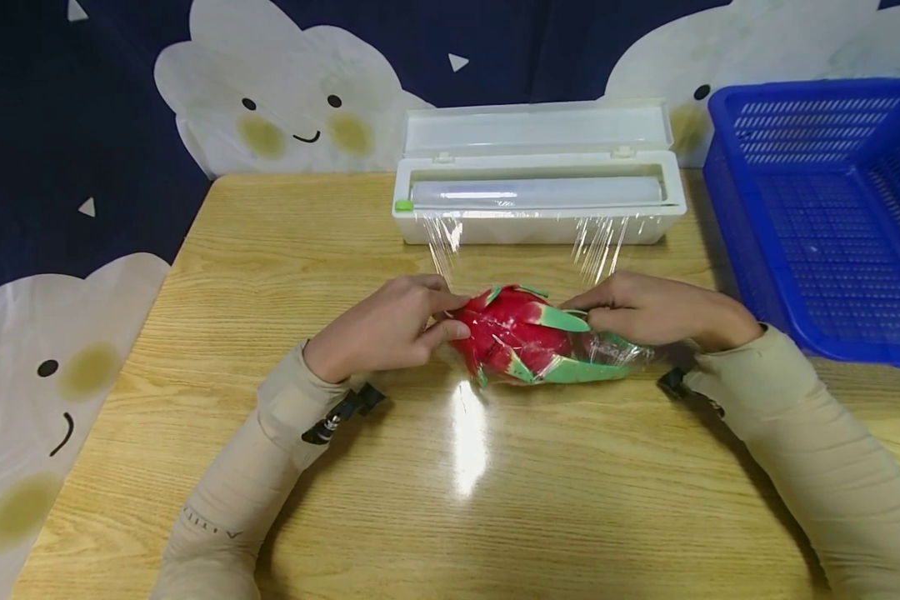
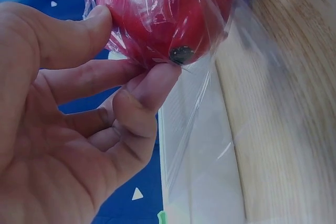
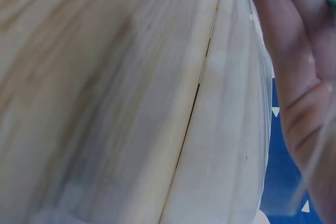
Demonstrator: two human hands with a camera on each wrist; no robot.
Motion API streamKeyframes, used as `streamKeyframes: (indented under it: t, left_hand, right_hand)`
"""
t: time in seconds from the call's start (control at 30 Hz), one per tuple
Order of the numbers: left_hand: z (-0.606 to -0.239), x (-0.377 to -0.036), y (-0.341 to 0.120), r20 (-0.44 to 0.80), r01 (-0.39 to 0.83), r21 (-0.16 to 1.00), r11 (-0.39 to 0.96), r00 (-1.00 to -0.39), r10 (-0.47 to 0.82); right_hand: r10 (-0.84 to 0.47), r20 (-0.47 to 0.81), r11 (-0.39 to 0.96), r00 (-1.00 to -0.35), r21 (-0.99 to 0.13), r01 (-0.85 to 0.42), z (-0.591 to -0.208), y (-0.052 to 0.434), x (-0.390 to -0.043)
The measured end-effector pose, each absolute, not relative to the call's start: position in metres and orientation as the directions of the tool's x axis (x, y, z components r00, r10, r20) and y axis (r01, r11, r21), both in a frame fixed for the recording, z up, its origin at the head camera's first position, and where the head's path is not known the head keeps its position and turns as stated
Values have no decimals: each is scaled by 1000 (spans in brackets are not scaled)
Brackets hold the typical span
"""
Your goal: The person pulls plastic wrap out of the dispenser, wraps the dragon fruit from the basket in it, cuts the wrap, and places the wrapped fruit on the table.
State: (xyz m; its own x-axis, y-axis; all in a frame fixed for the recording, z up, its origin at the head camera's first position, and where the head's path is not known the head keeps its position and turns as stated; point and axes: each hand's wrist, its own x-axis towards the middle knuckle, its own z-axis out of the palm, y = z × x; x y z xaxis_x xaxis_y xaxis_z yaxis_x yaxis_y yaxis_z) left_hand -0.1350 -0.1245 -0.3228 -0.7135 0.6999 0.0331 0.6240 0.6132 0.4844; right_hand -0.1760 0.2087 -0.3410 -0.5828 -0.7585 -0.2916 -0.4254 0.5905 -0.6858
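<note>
A red dragon fruit (image 1: 513, 333) with green scales lies on its side at the table's middle, with clear cling film (image 2: 210, 19) wrapped over it. In the head view my left hand (image 1: 393, 325) grips the fruit's left end through the film; the left wrist view shows the thumb and fingertips against it. My right hand (image 1: 648, 308) is at the fruit's leafy right end, fingers curled, pinching the film there. Only part of this hand appears in the right wrist view, its fingertips out of frame. The film stretches back to a white dispenser box (image 1: 532, 229).
Behind the fruit, the dispenser's lid (image 1: 536, 132) stands raised over a film roll (image 1: 532, 192), and a green slider (image 1: 404, 205) sits at its left front edge. A blue plastic basket (image 1: 765, 258) stands on the right. A dark cloth with clouds (image 1: 285, 92) hangs behind the wooden table (image 1: 540, 517).
</note>
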Motion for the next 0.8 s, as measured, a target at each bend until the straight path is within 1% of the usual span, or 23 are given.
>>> streamKeyframes:
  t: [0.2, 0.5, 0.67, 0.8]
  left_hand:
    - [-323, -137, -126, 19, 624, 502, 599, -700, 714]
    - [-323, -139, -127, -13, 612, 520, 596, -691, 722]
    - [-324, -140, -128, -21, 617, 527, 584, -678, 735]
    - [-325, -141, -129, -36, 606, 546, 578, -672, 739]
  right_hand:
    - [-762, -315, 589, -566, -700, -403, -344, 209, -177]
    - [-739, -378, 623, -557, -698, -353, -345, 208, -177]
    - [-738, -391, 624, -551, -707, -333, -345, 207, -177]
    - [-756, -382, 602, -531, -725, -335, -346, 207, -177]
